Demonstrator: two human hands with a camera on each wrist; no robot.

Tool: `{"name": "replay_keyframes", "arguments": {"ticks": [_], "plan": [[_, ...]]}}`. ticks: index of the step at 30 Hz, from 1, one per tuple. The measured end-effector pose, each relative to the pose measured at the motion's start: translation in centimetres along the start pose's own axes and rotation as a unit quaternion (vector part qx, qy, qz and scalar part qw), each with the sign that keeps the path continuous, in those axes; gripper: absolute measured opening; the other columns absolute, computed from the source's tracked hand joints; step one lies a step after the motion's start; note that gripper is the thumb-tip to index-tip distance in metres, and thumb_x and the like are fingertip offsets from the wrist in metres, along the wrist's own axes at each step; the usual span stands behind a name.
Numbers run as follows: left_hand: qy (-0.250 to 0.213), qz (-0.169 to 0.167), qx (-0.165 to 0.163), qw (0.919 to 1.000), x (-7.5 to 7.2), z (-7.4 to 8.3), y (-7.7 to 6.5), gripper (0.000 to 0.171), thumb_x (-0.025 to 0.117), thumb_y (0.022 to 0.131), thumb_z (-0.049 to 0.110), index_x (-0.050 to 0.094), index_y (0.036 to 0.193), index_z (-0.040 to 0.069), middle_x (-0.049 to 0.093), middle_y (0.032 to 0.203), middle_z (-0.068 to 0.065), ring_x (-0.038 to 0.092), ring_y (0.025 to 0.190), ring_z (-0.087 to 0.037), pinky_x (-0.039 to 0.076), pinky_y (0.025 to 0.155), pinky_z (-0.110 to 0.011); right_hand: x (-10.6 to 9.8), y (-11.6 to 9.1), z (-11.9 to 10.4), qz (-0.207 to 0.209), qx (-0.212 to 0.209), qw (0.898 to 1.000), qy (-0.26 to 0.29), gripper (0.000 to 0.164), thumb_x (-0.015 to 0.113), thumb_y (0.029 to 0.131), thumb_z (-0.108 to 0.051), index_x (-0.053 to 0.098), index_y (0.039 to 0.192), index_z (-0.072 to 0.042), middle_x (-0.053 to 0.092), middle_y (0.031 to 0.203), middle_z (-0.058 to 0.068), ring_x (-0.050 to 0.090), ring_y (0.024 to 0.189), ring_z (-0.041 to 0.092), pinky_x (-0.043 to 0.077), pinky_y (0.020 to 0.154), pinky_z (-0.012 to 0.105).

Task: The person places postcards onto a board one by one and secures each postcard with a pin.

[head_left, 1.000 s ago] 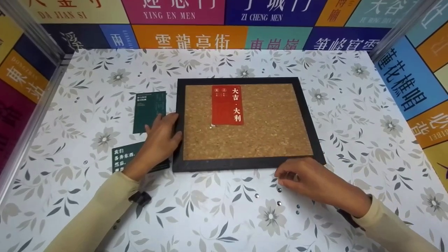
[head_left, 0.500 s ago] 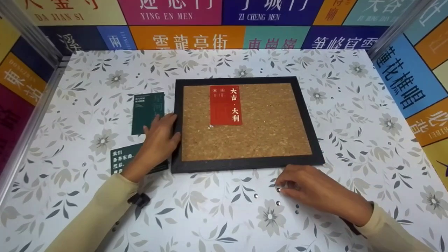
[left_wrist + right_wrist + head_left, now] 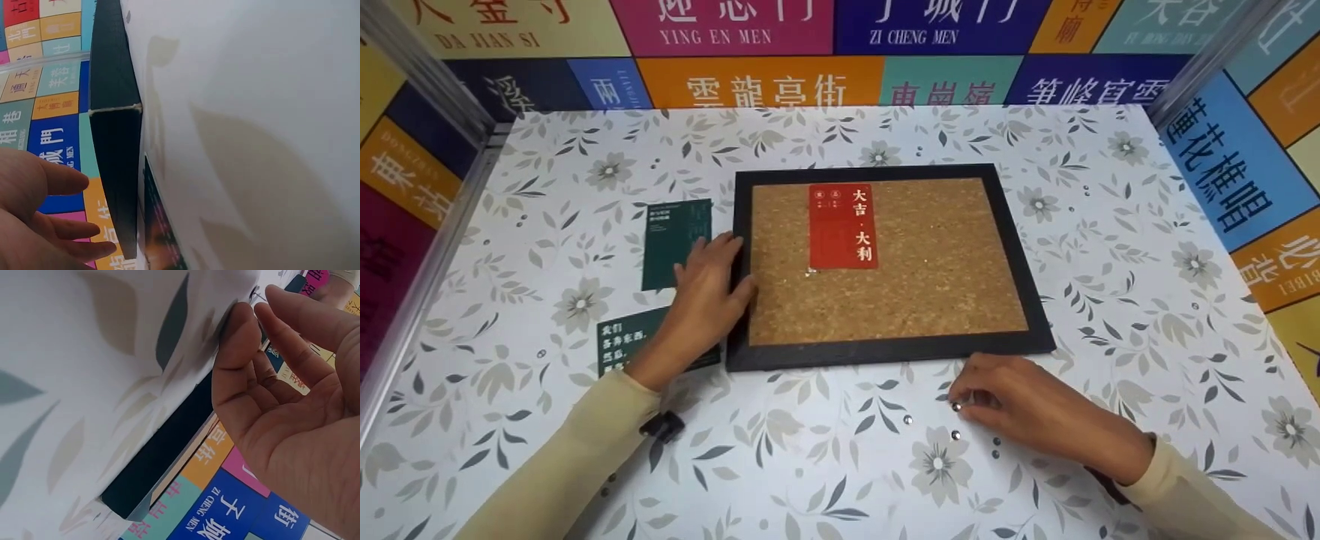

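A cork board (image 3: 915,300) in a black frame lies on the patterned tabletop. On it, upper left of middle, is a red card (image 3: 840,232) with white characters; a tiny shiny spot shows by its lower left corner. My left hand (image 3: 705,292) rests at the frame's left side, fingers extended. Just below the frame's lower right edge, my right hand (image 3: 1027,409) is low over the table, fingers bent. A small silver thumbtack (image 3: 956,406) lies at its fingertips; the right wrist view shows thumb and fingers (image 3: 239,343) apart, with no visible grip.
Two dark green cards, one upper (image 3: 664,247) and one lower (image 3: 622,337), lie left of the board, partly under my left hand and forearm. More silver thumbtacks (image 3: 956,435) lie below my right hand. A colourful lettered wall (image 3: 769,86) borders the table's far side.
My right hand has come down slightly from the frame's lower edge to the thumbtack. My left hand has shifted very little at the frame's left side.
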State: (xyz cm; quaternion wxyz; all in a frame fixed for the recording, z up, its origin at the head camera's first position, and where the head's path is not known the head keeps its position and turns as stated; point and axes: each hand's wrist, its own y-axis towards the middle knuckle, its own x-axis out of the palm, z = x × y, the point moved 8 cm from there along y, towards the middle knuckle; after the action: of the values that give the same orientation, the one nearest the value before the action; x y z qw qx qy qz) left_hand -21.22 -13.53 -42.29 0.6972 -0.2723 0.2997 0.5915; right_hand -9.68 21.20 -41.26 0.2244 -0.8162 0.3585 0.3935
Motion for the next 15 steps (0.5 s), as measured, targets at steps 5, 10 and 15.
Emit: {"name": "replay_keyframes", "arguments": {"ticks": [5,10,15], "plan": [[0.009,0.019,0.041,0.9989,0.2,1.2,0.2,0.06,0.067,0.108,0.011,0.046,0.161,-0.009,0.038,0.172,-0.027,0.022,0.163,-0.053,0.009,0.127,-0.078,0.2,-0.1,0.0,0.002,-0.006,1.0,0.002,0.019,0.084,0.095,-0.005,0.085,0.11,-0.018,0.074,0.107,-0.009,0.071,0.095,0.011,0.06,0.082,0.034],[0.036,0.028,0.1,0.994,0.7,2.7,0.2,0.058,0.07,0.105,0.011,0.052,0.156,-0.01,0.047,0.164,-0.03,0.034,0.155,-0.053,0.018,0.127,-0.074,0.3,-0.1,0.0,0.006,-0.009,1.0,0.007,0.02,0.085,0.094,-0.004,0.085,0.108,-0.018,0.073,0.106,-0.009,0.07,0.094,0.009,0.06,0.081,0.033],[0.024,0.017,0.125,0.9917,1.4,3.4,0.3,0.057,0.073,0.103,0.01,0.057,0.154,-0.006,0.052,0.161,-0.028,0.039,0.15,-0.052,0.022,0.126,-0.07,0.4,0.0,0.0,0.017,-0.021,1.0,0.008,0.02,0.084,0.093,-0.001,0.086,0.105,-0.017,0.073,0.103,-0.008,0.069,0.091,0.008,0.059,0.08,0.032]]}}
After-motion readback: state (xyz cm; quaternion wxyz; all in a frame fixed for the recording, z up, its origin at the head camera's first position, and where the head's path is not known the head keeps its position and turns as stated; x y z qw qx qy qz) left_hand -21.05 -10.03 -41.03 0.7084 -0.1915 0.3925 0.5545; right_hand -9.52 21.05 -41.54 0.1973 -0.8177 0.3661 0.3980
